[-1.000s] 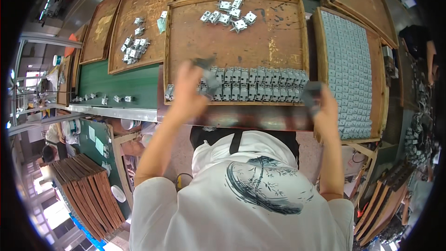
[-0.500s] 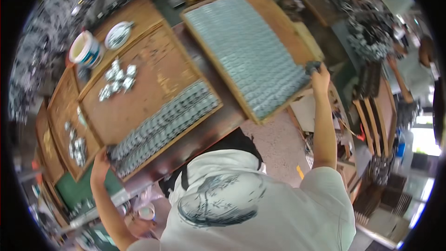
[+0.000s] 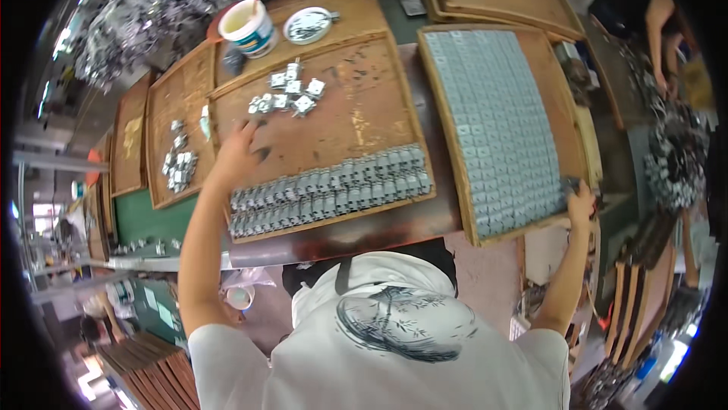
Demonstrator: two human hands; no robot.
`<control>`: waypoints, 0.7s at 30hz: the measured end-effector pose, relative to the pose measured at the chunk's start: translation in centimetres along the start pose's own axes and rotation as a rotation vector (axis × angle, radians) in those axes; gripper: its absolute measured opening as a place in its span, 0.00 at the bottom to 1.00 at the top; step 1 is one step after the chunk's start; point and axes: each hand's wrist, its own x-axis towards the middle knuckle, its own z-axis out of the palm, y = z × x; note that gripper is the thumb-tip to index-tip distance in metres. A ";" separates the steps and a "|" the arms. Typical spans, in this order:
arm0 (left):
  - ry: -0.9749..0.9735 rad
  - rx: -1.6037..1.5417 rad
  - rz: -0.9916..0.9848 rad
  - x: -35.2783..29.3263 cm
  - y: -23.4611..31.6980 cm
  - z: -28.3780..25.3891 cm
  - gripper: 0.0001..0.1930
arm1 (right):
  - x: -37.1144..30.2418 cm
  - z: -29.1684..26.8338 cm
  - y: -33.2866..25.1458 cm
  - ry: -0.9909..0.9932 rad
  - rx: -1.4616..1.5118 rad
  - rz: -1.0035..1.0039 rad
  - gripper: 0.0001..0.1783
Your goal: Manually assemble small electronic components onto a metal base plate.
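A white-and-blue bucket (image 3: 260,42) stands beside a round white dish (image 3: 299,41).

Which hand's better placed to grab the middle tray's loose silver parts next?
Probably your left hand: it's near those boxy silver metal parts; your right hand is at another brown wooden tray.

Middle tray (image 3: 326,137): 2 metal-part rows (image 3: 331,194)

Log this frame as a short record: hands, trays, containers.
Left hand: open above middle tray, near the clustered metal parts
Right hand: at lower right corner of the grid of parts; grip unclear
Middle tray: also two rows of parts, near edge
Right tray: holds the grid
Containers: white bucket, round dish
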 end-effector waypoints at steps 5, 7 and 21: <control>0.151 0.092 -0.131 2.9 2.9 3.2 0.19 | 0.0 -0.4 0.3 0.050 0.438 -0.195 0.23; 0.114 0.047 -0.120 3.8 4.4 4.7 0.20 | -0.3 0.1 0.4 0.164 0.766 -0.169 0.15; 0.346 0.114 -0.290 5.4 5.7 7.9 0.22 | -8.1 -3.4 -20.5 -0.351 1.312 -0.294 0.15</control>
